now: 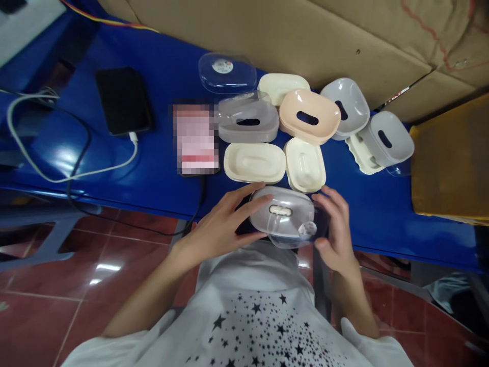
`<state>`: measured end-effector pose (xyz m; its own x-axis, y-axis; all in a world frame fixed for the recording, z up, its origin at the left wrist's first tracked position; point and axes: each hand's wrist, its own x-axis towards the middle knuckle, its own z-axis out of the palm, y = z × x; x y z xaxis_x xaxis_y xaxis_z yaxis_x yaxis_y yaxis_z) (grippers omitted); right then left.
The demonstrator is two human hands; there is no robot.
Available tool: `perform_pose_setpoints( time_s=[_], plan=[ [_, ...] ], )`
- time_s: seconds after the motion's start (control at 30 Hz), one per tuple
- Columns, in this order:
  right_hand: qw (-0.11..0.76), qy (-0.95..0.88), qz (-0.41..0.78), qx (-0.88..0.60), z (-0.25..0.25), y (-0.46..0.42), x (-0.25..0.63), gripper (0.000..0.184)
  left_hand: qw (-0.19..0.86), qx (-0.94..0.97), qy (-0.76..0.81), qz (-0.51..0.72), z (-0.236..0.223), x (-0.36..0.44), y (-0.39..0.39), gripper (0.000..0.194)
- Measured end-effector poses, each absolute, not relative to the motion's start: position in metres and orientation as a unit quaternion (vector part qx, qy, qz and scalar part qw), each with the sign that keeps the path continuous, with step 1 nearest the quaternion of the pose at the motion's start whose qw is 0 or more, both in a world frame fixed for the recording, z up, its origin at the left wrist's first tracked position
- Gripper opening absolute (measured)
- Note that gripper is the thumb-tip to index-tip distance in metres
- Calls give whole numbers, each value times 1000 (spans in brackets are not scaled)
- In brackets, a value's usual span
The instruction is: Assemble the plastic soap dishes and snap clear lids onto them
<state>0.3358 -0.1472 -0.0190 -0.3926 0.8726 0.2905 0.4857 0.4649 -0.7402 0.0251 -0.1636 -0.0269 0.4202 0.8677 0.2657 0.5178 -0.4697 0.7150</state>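
Grey dish [284, 196]: centre of frame, at the near edge of the table [376, 224]. Rounded oblong, glossy, pale grey, lying roughly flat.
Slot: oval cutout mid-dish, cream piece [280, 210] showing through it.
Clear lid [292, 241]: transparent, rounded corners, glare streaks. Overlaps the dish, offset toward lower right, so not squared up with it.
Sticker [307, 229]: round, whitish, on the lid's right part; print too blurred to read.
Left hand [219, 221]: fingers [252, 205] spread over the dish's left end, thumb at its lower edge; gripping the dish.
Right hand [339, 232]: curled round the lid's right end, fingers above, thumb below; gripping the lid.
Just above: two cream trays [254, 162], peach dish [292, 113] farther up.
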Motion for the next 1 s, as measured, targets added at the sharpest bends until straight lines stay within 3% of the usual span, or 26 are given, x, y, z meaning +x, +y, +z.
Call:
perform_pose_setpoints(
  time_s=[0.13,0.3,0.43,0.6,0.73,0.87,1.0],
  plan=[
    [270,-845,244,-391,-18,-149,329,81,274,800,436,309,-27,25,-163,83],
    [313,-807,217,-450,-13,-141,311,62,275,804,433,300,-27,24,-163,82],
    [356,-766,201,-496,-9,-136,286,43,290,804,430,291,-25,23,-163,93],
    [381,-735,205,-523,-5,-140,265,34,286,799,424,318,-25,24,-162,99],
    [376,-748,254,-484,3,-137,288,45,298,779,436,337,-25,24,-162,92],
    [268,-830,303,-383,6,-131,320,73,311,767,437,353,-22,23,-162,78],
    [268,-856,251,-365,-3,-131,324,74,312,771,431,350,-19,22,-162,69]
  ],
)
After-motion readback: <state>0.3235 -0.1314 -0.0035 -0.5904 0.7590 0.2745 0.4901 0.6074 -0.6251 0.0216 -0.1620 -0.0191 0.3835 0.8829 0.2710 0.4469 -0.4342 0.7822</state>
